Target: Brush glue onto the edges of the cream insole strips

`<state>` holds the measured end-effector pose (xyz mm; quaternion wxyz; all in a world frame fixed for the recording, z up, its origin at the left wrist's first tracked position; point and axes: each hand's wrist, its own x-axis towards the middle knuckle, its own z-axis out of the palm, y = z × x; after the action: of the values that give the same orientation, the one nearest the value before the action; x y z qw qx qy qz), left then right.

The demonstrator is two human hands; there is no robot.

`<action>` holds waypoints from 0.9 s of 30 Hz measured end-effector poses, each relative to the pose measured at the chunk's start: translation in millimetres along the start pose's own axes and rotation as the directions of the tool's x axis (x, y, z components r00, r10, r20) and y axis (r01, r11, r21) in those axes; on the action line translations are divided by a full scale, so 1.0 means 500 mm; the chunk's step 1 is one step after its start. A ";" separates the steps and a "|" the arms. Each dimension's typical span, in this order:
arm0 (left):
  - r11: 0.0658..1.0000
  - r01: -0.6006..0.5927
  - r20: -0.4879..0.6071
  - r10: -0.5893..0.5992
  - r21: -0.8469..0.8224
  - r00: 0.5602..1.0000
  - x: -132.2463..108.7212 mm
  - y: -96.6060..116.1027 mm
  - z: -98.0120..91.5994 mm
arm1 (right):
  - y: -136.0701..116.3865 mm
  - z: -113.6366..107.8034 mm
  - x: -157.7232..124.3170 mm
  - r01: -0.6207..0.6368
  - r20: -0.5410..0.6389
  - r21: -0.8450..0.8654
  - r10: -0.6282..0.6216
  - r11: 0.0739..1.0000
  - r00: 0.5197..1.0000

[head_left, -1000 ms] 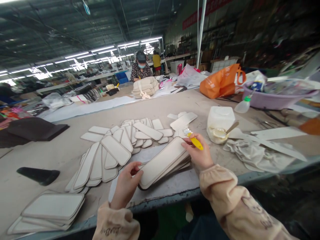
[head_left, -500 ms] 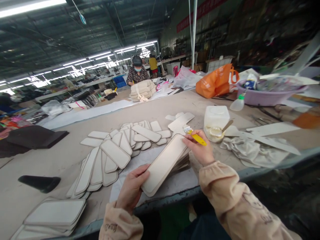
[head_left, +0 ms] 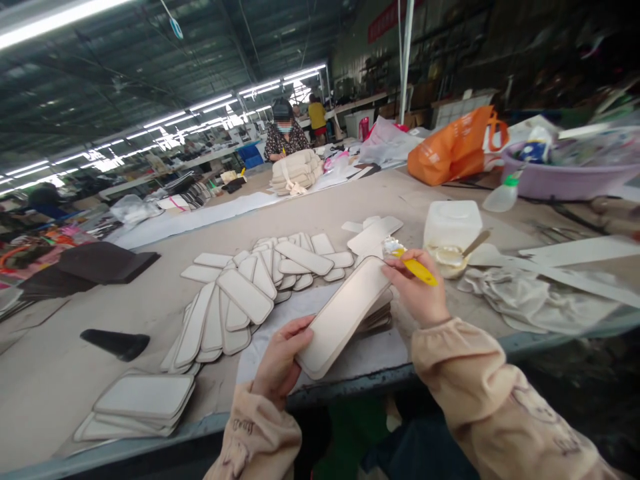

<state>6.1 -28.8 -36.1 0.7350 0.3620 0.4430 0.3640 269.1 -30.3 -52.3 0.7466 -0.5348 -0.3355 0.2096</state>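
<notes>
A long white panel with rounded corners is held tilted over the near edge of the table. My left hand is closed on its lower left end, thumb on top. At the far right end my right hand pinches the panel's edge, and a yellow-handled brush is gripped in the same hand. The brush's tip looks smeared with white and points away to the left. Under the panel lies a stack of similar pieces, partly hidden. Many more white panels lie overlapping to the left.
A white plastic container with a spatula in its opening stands right of my right hand, near a crumpled cloth. A black cone-shaped object and another panel stack lie left. An orange bag and purple basin stand behind.
The camera view has turned slightly left and down, so the scene appears farther right and higher. Both hands keep the same hold on the panel and the brush.
</notes>
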 end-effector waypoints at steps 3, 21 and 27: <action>0.985 0.104 0.053 -0.097 -0.139 0.994 -0.007 -0.005 0.011 | -0.016 0.002 0.012 -0.043 -0.053 0.129 0.050 0.991 0.997; 0.995 0.044 -0.036 -0.047 -0.089 0.998 -0.022 -0.003 0.037 | -0.017 -0.017 0.028 -0.063 -0.105 0.206 0.086 0.977 0.991; 0.999 0.036 -0.028 -0.037 -0.035 0.999 -0.027 0.001 0.033 | -0.037 -0.011 0.014 -0.025 -0.015 0.136 0.027 0.990 1.000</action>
<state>16.5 -43.8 -25.0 0.7412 0.3360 0.4536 0.3632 277.1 -35.3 -34.0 0.7813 -0.4887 -0.3073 0.2373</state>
